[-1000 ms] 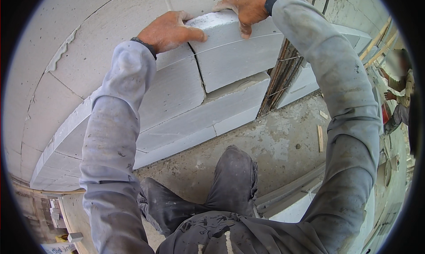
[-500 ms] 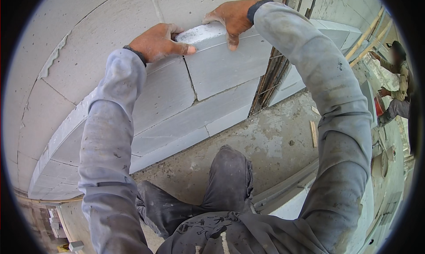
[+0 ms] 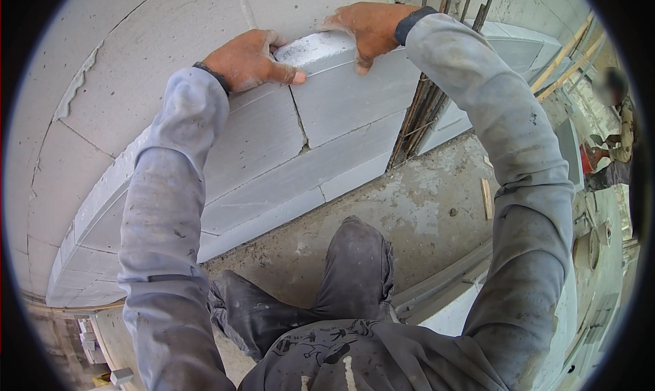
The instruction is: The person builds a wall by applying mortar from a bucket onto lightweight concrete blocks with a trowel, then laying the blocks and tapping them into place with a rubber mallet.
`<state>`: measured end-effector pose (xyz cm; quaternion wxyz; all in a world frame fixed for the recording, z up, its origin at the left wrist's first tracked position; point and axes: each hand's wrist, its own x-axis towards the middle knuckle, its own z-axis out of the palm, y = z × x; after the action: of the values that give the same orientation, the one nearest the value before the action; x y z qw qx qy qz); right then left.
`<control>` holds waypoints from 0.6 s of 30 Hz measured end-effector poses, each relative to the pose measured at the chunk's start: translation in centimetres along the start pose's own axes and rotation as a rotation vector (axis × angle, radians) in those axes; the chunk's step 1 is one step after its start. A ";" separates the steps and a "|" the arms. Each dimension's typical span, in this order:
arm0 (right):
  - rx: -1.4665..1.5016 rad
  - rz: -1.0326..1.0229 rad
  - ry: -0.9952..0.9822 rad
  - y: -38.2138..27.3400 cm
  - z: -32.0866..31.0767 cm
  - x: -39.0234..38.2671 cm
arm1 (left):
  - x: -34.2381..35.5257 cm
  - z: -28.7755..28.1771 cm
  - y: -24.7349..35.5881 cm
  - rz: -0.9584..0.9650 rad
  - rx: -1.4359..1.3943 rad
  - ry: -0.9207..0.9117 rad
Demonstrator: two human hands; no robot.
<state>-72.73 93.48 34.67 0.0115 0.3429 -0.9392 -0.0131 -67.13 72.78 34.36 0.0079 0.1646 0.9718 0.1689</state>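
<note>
My left hand grips the left end of a pale block at the top of a curved block wall, thumb on its near face. Near that block's other end, my right hand holds it too, fingers over the white top edge. The block sits on a lower course, beside another block to its left, with a narrow dark joint between. A bundle of rusty rebar stands upright just to the right of the held block.
A plastered wall rises behind the blocks. Below are my legs and a stained concrete floor with a wood offcut. Long timbers lean at right, where another person works near a red bucket.
The gap seen earlier under the held block has closed as the block came down onto the course below. My hands stayed on it; the other person's arm has moved down.
</note>
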 end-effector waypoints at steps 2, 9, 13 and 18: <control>0.019 -0.064 0.196 0.8 0.3 -1.3 | 0.2 0.2 -0.2 0.002 0.005 -0.010; 0.938 0.406 1.225 4.4 10.6 -9.5 | -0.5 -0.3 -1.3 0.025 0.034 0.077; 0.974 0.806 0.980 4.5 23.2 -9.3 | 0.3 0.3 -1.4 0.033 0.029 0.010; 1.164 0.762 1.039 2.6 26.5 -6.2 | -0.1 -0.2 -1.7 0.018 0.118 0.058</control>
<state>-70.47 99.88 8.21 0.2653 -0.0810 -0.7231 0.6327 -67.53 71.19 33.96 -0.0314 0.1683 0.9784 0.1160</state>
